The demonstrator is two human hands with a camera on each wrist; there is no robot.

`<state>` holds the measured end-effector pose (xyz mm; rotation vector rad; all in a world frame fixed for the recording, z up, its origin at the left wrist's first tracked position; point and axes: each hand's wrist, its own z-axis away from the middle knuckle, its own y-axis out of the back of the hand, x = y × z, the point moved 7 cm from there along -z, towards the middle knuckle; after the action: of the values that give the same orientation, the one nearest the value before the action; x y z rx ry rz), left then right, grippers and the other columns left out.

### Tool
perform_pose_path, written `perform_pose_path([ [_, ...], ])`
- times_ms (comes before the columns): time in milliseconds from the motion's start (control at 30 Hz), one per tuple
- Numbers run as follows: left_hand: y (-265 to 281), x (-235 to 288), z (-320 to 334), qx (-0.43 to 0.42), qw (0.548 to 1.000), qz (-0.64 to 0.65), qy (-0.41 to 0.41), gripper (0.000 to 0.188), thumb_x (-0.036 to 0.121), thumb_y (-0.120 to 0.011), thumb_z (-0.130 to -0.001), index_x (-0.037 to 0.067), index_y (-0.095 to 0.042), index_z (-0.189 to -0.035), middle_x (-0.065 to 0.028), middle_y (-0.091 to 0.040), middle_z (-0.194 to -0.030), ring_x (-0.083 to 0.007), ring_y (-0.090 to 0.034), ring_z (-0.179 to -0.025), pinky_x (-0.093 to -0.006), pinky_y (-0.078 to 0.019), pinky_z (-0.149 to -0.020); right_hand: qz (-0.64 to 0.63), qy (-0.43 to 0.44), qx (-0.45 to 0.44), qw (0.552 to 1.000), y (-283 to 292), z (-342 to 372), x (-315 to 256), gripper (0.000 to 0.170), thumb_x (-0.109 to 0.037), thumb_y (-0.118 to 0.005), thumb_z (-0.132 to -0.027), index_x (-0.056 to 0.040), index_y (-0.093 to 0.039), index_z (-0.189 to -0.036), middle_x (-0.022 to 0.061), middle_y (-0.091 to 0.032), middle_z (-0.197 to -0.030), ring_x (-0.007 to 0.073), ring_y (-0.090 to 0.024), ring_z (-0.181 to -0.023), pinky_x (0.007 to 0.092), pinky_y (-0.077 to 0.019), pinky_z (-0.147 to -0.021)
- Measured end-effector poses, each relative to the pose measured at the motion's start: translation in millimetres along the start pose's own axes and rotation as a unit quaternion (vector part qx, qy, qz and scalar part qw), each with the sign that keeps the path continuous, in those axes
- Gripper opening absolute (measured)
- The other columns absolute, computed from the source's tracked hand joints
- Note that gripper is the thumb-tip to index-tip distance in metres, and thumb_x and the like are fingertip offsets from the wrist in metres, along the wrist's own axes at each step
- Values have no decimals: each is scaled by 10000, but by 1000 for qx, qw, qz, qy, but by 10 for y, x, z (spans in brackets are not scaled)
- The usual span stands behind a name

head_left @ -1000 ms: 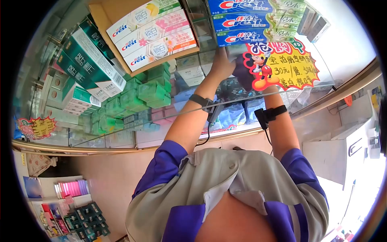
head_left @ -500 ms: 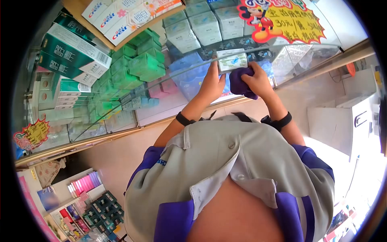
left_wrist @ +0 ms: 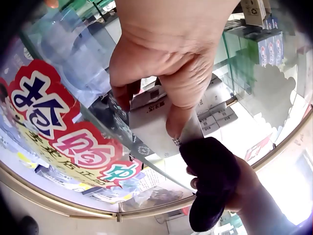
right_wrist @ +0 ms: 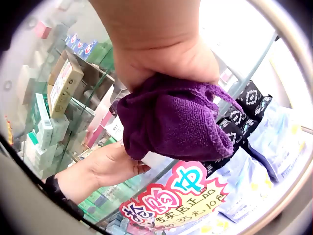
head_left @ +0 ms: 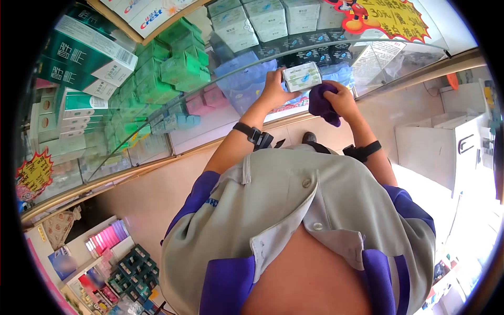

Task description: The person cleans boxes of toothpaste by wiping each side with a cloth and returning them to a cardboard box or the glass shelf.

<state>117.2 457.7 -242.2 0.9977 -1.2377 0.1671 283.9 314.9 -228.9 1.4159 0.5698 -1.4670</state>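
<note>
My left hand (head_left: 274, 94) grips a small white box (head_left: 302, 77) with green and blue print, above the front edge of the glass counter. In the left wrist view the thumb lies across the pale face of the box (left_wrist: 151, 125). A crumpled purple cloth (head_left: 322, 103) is bunched in my right hand (head_left: 344, 103), right at the box's near right corner. Seen from the right wrist, the towelling cloth (right_wrist: 181, 125) hides most of the fingers and much of the box.
Similar white boxes (head_left: 265, 23) line the shelf beyond, with black boxes (head_left: 310, 52) before them. Green boxes (head_left: 184, 68) and dark green cartons (head_left: 89, 50) stand to the left. A yellow price sign (head_left: 394, 20) is on the glass, and a white cabinet (head_left: 436, 149) stands at right.
Both hands have come back from far over the counter, and the white box now shows in my left hand. Since half a second ago, the cloth has shifted slightly right and the box has tilted.
</note>
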Motion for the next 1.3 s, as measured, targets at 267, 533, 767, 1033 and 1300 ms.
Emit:
perform_pose_path([
  [267, 160, 475, 213, 52, 997, 10, -52, 716, 183, -858, -658, 11, -467, -1232, -167, -593, -1109, -248, -614, -982, -357, -505, -839, -176, 111, 227, 951, 187, 101, -698, 364, -122, -631, -845, 59, -515, -1139, 143, -604, -988, 174, -602, -786, 288, -506, -678],
  [533, 302, 571, 387, -24, 981, 185, 47, 572, 77, -804, -710, 71, -557, -1225, -83, -640, -1154, -155, -620, -1062, -314, -525, -839, 197, 376, 110, 899, -531, 586, -1502, 452, -61, -672, -756, -171, -624, -1193, 153, -553, -1165, 387, -536, -1035, 446, -469, -902],
  [767, 400, 572, 329, -15, 983, 179, -38, 675, 8, -832, -653, 46, -475, -1225, -89, -650, -1057, -189, -656, -954, -309, -552, -780, 187, 296, 177, 920, 178, 492, -1278, 443, 41, -619, -760, -130, -643, -1167, 200, -556, -1129, 405, -554, -1033, 437, -490, -884],
  [1033, 628, 984, 184, 23, 990, 84, -112, 764, 40, -858, -616, 70, -501, -1291, -89, -590, -1186, -192, -608, -1063, -328, -513, -882, 140, 399, 141, 895, -249, 891, -1837, 428, 38, -621, -771, -121, -625, -1168, 199, -559, -1114, 419, -565, -1005, 433, -497, -874],
  [1300, 645, 906, 106, -42, 935, 336, -104, 767, -54, -811, -616, 103, -513, -1306, -77, -494, -1214, -192, -571, -1090, -334, -510, -906, 131, 210, 348, 904, 739, 750, -1156, 368, -53, -660, -830, -96, -612, -1192, 205, -565, -1078, 410, -583, -971, 415, -488, -874],
])
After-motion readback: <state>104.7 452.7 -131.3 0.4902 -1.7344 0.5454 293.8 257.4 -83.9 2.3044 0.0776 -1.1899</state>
